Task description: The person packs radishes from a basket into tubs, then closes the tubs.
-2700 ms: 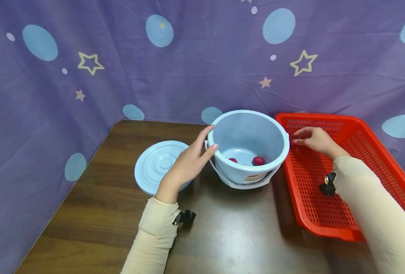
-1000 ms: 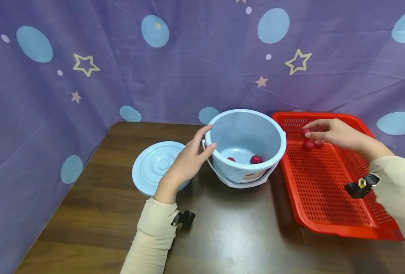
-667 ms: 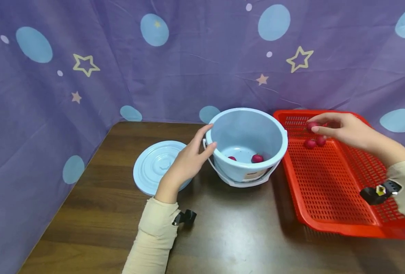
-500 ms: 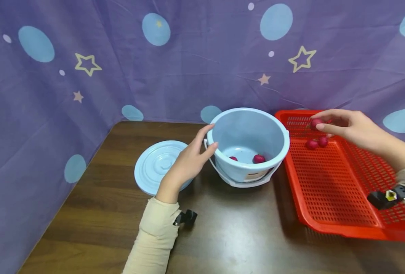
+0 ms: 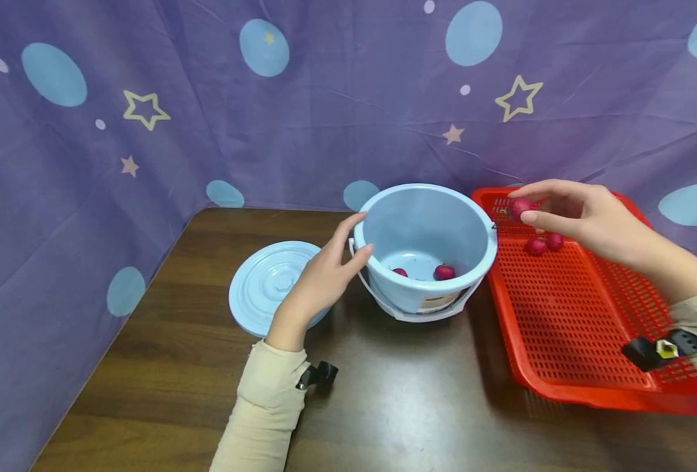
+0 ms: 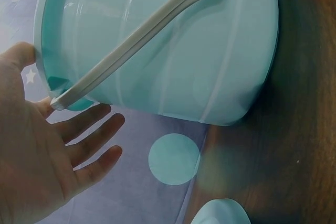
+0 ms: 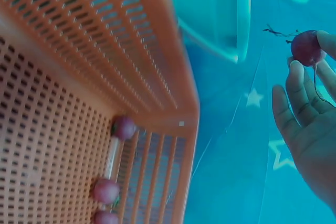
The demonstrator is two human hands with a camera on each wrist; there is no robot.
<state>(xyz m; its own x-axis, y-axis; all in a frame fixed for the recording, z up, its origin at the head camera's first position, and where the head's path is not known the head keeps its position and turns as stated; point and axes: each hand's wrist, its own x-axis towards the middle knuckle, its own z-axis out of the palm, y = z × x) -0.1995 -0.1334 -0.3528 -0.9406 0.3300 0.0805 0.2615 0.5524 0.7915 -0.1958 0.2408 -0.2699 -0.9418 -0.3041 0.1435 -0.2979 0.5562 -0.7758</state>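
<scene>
A light-blue bucket [image 5: 427, 288] stands upright with its handle lowered, and two red radishes [image 5: 444, 272] lie on its floor. My left hand [image 5: 321, 282] rests on the bucket's left rim with fingers spread; in the left wrist view the thumb touches the rim and several fingers extend free beside the wall. My right hand [image 5: 590, 213] pinches a radish [image 5: 520, 208] between thumb and fingertips, raised above the basket's far left corner. The right wrist view shows this radish's thin root and stem [image 7: 283, 34]. Three more radishes [image 7: 106, 190] lie in the red basket [image 5: 510, 341].
A round light-blue lid [image 5: 268, 285] lies on the wooden table [image 5: 165, 367] left of the bucket, partly hidden by my left hand. The basket stands close against the bucket's right side. A purple patterned cloth [image 5: 301, 131] hangs behind the table.
My right hand first was at the basket's left wall, moved right to the radishes, lifted one, and now has shifted left with it toward the bucket. The left hand stays on the rim.
</scene>
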